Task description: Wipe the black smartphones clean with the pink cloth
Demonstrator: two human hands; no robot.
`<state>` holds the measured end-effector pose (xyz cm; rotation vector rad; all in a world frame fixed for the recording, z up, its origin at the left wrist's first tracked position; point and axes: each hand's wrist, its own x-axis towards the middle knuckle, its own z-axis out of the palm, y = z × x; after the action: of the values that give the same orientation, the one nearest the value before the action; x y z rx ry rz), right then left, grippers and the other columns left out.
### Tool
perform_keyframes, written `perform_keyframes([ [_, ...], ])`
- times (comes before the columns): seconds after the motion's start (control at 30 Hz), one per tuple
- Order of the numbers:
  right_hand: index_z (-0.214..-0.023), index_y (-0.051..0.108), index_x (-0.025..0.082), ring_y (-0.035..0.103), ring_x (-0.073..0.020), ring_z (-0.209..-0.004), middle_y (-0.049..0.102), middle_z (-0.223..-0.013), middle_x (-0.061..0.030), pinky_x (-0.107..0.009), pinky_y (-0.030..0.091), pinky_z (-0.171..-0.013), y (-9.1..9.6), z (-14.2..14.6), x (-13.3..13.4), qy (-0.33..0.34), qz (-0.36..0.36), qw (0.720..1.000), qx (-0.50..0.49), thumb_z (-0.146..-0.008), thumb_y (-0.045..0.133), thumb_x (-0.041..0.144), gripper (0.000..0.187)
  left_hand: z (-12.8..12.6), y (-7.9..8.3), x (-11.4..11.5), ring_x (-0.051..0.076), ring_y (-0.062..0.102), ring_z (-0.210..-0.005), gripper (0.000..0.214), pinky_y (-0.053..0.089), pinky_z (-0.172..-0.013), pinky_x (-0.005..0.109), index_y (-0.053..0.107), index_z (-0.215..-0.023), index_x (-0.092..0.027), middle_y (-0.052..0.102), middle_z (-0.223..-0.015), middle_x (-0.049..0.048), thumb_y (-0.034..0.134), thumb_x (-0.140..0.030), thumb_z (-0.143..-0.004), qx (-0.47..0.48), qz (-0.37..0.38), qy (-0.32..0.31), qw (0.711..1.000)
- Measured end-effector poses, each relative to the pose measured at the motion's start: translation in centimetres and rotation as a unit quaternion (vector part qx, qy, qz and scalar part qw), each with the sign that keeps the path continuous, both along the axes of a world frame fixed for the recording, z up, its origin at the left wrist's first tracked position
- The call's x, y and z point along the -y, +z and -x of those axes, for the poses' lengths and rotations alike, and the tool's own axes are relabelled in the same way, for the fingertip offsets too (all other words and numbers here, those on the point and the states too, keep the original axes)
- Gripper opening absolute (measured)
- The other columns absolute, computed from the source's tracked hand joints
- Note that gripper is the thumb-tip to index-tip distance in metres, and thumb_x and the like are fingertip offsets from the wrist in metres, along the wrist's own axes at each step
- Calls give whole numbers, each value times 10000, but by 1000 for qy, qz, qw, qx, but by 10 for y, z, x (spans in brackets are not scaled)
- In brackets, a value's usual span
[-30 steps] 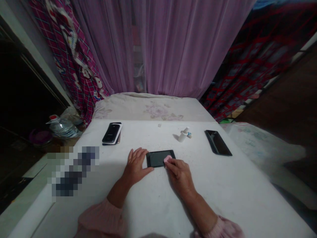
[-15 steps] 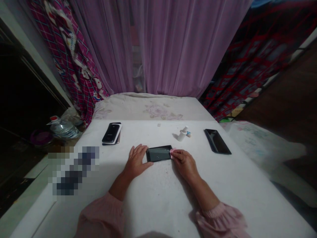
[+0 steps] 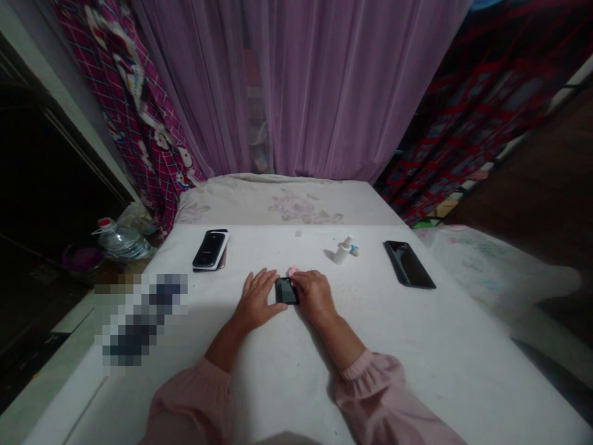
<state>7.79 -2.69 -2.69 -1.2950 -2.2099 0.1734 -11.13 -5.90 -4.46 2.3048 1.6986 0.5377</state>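
Looked mid-wipe to me: the pad (image 3: 293, 271) was at the phone's (image 3: 286, 291) far edge, but no clue how much was done or left. The right hand (image 3: 315, 300) had it pinched and hid the phone's right end. The left hand's (image 3: 254, 300) thumb and fingers were clamped on the left end. Phone lay between both hands on the table (image 3: 278, 377), bottle (image 3: 341, 251) beyond.

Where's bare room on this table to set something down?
Between the white spray bottle and the lone black phone, and nearer, between that phone and the right sleeve. Crowded: around the middle phone, left hand and right hand.
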Motion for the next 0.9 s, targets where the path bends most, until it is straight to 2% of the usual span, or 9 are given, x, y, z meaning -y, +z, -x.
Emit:
perform_keyframes([
  [0.13,-985,743,246,642,-217,-857,753,-1036,-33,-340,439,-747,2,18,6,31,-11,999,9,-865,603,130,218,-1,4,0,307,340,-1416,723,191,-1176,567,428,-1420,-254,491,-1461,89,703,-430,-775,5,11,-2,1000],
  [0.27,-935,749,256,644,-203,-870,753,-1029,-36,-335,443,-765,5,26,11,68,-14,998,12,-863,610,127,203,-2,8,0,305,340,-1417,714,186,-1181,559,452,-1402,-226,497,-1454,104,721,-377,-759,7,28,3,1000],
  [0.43,-922,754,259,658,-177,-847,763,-973,-23,-306,461,-781,7,13,20,135,-12,991,-13,-837,644,107,205,-3,7,0,298,342,-1416,674,179,-1187,549,498,-1356,-223,505,-1448,96,732,-399,-749,13,26,10,1000],
  [0.53,-962,751,275,664,-163,-832,763,-967,-15,-290,470,-776,6,2,27,153,-14,987,-39,-836,659,117,222,-2,4,1,306,329,-1421,693,175,-1183,562,502,-1350,-238,495,-1456,95,736,-459,-736,15,22,-2,1000],
  [0.7,-957,754,273,676,-161,-834,767,-944,-14,-283,469,-771,3,-2,25,146,-13,988,-52,-846,645,112,225,1,1,1,308,336,-1417,702,175,-1178,561,510,-1345,-262,495,-1453,100,723,-534,-734,12,4,-19,1000],
  [0.9,-968,752,272,655,-184,-816,761,-992,-30,-310,458,-755,3,10,10,70,-12,997,-29,-876,614,137,214,1,1,1,312,333,-1417,791,186,-1177,560,434,-1424,-253,492,-1455,102,706,-554,-745,1,2,-21,1000],
])
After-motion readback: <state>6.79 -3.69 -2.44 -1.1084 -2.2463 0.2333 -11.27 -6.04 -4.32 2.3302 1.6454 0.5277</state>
